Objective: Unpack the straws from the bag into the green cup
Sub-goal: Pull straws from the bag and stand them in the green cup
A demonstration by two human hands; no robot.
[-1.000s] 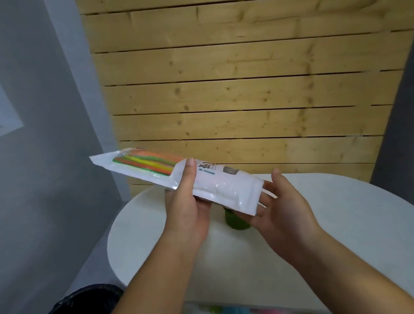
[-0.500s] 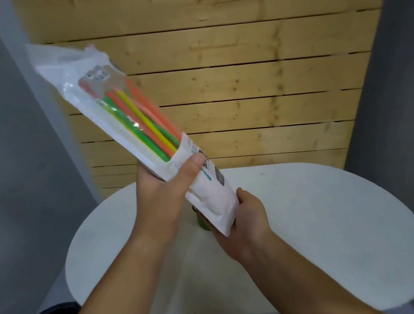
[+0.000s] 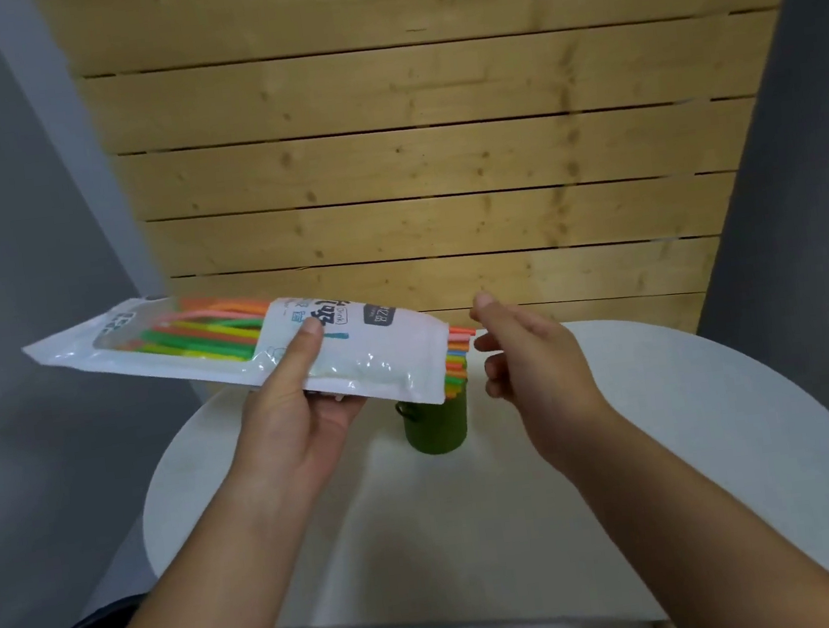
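The bag (image 3: 382, 364) is a long, flat pouch of glossy white plastic, crinkled and catching the light, with a clear window along its left half. Through that window the straws (image 3: 208, 334) show as thin, smooth tubes in green, yellow, orange and pink, lying side by side. The bag is up in the air over the tabletop (image 3: 700, 436), nearly level, its right end a little lower. That end is open, and the cut tips of the straws poke out in a tight bundle.

The left hand (image 3: 300, 419) grips the bag around its middle, fingers curled beneath and the thumb (image 3: 302, 347) pressed flat across the printed face. The right hand (image 3: 530, 352) hangs just beside the poking tips, fingers loosely bent and holding nothing. I cannot tell whether a fingertip touches a straw.

The green cup (image 3: 438, 430) stands upright on the tabletop straight under the bag's open end, apart from it. It is a matte, dark olive cylinder with a small loop handle on its left side, and its rim is hidden behind the bag.

The tabletop is smooth, white and rounded, with plenty of bare surface to the right of the cup and toward the near edge. Behind it rises a wall of rough pine planks (image 3: 436, 156), knotty, with dark gaps between the boards. Plain grey walls (image 3: 8, 256) flank the planks on both sides.
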